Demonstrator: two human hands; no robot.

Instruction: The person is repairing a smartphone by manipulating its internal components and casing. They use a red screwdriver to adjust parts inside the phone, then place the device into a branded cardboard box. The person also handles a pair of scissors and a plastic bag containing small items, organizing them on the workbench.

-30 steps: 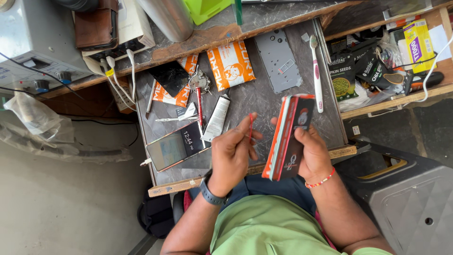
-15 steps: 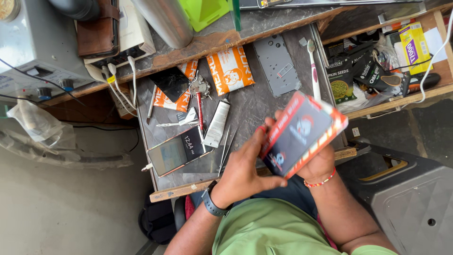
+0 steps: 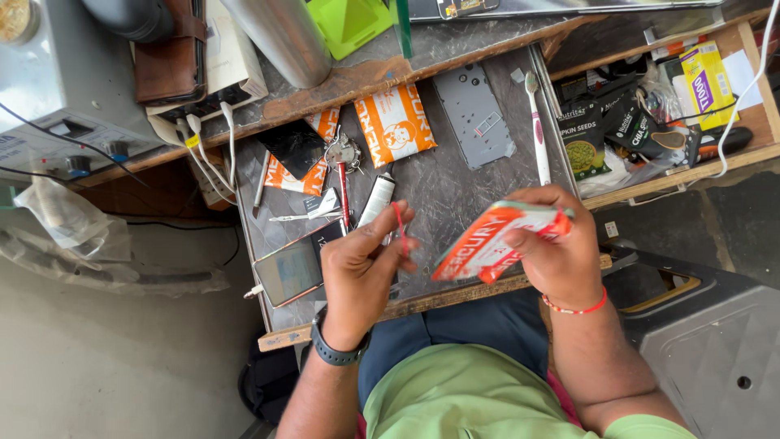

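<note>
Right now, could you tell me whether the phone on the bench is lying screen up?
Screen up: the phone lies flat beside the left hand, glass facing the camera.

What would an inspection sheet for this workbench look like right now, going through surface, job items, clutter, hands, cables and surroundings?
Surface: dark grey worktop, scuffed, with a worn wooden front edge.
Job's things: orange and white packet lifted off the worktop; thin red strip.
Clutter: phone lying screen up, grey plate, toothbrush, orange pouch, keys, white tube.
Hands: right hand has its grip on the packet; left hand pinches the red strip.
Cables: white cables hang down at the worktop's left edge.
Surroundings: open drawer filled with packets; brown wallet on the shelf above.
</note>
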